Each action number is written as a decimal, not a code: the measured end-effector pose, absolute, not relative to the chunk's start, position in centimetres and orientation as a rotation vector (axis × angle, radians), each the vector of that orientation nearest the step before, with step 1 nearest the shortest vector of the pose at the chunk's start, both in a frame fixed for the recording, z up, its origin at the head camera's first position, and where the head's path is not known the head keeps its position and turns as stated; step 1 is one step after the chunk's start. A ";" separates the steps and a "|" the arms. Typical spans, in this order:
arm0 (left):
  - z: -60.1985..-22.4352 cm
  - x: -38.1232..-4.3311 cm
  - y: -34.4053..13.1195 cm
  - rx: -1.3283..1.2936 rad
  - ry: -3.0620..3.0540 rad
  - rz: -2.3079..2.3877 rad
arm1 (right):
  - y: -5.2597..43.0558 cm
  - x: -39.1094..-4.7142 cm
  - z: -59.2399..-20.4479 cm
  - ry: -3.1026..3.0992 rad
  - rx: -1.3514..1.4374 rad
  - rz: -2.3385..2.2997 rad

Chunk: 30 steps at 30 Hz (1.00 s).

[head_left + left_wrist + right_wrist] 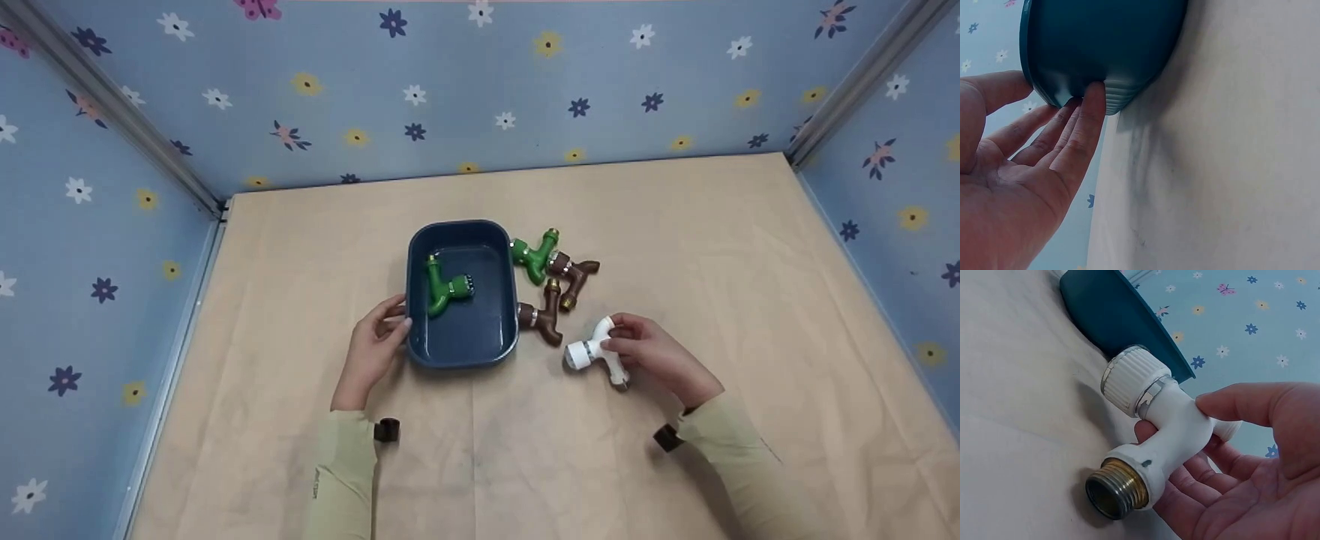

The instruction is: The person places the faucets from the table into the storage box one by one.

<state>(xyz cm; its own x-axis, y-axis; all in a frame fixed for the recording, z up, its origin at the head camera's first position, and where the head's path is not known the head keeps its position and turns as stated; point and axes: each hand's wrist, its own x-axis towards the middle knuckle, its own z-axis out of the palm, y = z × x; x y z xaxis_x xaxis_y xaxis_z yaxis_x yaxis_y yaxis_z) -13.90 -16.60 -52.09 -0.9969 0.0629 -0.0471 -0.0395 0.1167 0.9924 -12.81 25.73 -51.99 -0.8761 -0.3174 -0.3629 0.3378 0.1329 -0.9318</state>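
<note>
Pale-green sleeves (341, 465) lie nearest, on the near side of the tub (480, 330). The right hand (664, 361), right of the tub, pinches the white tap (598, 349) by its body and spout, the thumb on one side and bent fingers behind. Whether that tap touches the table (540, 450) I cannot tell. It looks rigid and probably light, smooth enough to be a little slippery, with a metal thread perhaps weighting one end. The middle of the body seems the sound hold; the ribbed knob offers grip but might turn.

At the tub's left side, the left hand (373, 349) has its fingers nearly straight, tips against the outer wall, thumb at the rim.

Inside the tub, left of centre, lies a green tap (441, 298). Just right of the tub sit two brown taps (551, 316), then another green one (537, 261). Beyond the tub stands a flowered wall (480, 75).
</note>
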 end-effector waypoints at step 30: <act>-50.4 -13.3 -16.3 0.044 2.262 2.032 | 26.3 -13.3 -52.2 1.956 0.040 -1.848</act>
<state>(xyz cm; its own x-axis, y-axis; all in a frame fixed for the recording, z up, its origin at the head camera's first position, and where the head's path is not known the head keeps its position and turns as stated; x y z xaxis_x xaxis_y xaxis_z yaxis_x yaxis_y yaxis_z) -13.29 -16.31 -50.40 -0.9945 0.0884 -0.0556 -0.0458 0.1092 0.9930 -13.32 26.34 -52.21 -0.8997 -0.2788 -0.3360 0.3196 0.1036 -0.9419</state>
